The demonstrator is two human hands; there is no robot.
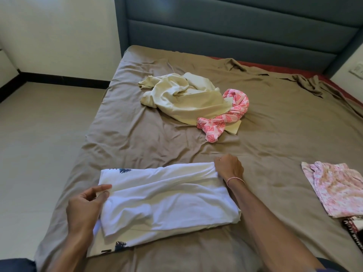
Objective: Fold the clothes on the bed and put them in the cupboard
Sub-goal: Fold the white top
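Tension mattered imo: left hand [86,206] pinched the white T-shirt [167,199] at its edge, right hand [229,168] gripped the far corner; an even pull would've flattened it.

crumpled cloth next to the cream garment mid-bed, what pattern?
Pink cloth: pink with red-coral geometric diamond print; head view.

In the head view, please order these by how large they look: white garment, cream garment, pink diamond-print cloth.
1. white garment, nearest the camera, so its lead is unsure.
2. cream garment.
3. pink diamond-print cloth, clearly smallest.
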